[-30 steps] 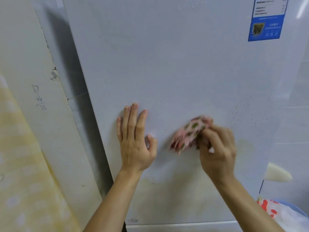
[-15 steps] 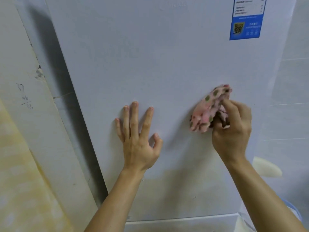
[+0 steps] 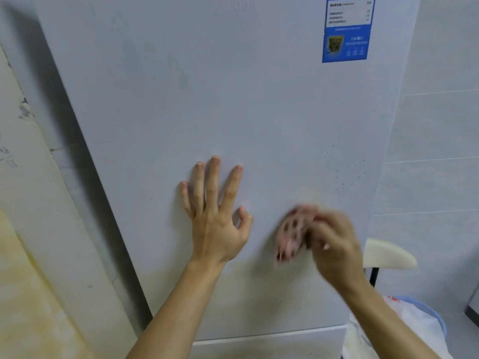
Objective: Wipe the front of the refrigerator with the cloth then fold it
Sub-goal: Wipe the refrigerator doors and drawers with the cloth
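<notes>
Against the white refrigerator door, the left hand lay flat with fingers spread, apparently for bracing, while the blurred right hand gripped the bunched spotted pink cloth to wipe.

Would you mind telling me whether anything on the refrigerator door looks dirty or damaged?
Yes: fine dark specks dot the refrigerator door above the right hand holding the cloth; a faint yellowish tinge shows lower down.

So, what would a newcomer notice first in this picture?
The right hand, blurred, grips a pink spotted cloth against the white refrigerator door, low on its right side. The left hand presses flat beside it, and a blue sticker sits at the door's top right.
</notes>
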`<state>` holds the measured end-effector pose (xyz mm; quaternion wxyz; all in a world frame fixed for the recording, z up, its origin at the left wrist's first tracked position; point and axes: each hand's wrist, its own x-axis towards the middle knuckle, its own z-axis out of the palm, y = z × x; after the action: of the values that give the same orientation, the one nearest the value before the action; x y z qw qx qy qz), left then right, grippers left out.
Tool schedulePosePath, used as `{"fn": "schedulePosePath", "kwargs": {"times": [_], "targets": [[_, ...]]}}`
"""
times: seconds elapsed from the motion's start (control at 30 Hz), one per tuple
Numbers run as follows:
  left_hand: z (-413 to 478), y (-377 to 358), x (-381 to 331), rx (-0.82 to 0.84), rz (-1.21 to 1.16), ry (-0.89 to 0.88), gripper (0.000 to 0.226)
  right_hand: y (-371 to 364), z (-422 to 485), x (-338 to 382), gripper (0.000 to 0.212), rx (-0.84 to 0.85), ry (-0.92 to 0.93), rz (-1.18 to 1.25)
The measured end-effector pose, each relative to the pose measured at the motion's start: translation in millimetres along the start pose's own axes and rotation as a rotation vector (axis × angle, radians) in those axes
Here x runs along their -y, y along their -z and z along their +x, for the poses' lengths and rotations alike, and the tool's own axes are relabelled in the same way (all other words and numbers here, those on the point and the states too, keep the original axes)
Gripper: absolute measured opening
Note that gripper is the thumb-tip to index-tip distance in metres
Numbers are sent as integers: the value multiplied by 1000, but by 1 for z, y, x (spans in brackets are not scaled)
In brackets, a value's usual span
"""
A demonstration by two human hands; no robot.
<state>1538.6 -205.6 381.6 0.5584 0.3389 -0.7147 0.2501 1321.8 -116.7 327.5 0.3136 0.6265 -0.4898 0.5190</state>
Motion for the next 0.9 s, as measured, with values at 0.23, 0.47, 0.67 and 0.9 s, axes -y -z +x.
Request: {"fn": "schedulePosePath", "kwargs": {"times": [0.23,0.47,0.67,0.9], "targets": [[0,-7,-15,10,-5,7,83,16,84,-5,29,-320,-252,4],[1,-11,-18,0,5,13,84,-3,-62,-24,19,2,-50,-57],[2,-10,-28,20,-4,0,83,28,7,-32,26,-156,-240,-51],[5,-15,-40,23,-27,9,83,43,84,-46,26,-439,-394,3]]}}
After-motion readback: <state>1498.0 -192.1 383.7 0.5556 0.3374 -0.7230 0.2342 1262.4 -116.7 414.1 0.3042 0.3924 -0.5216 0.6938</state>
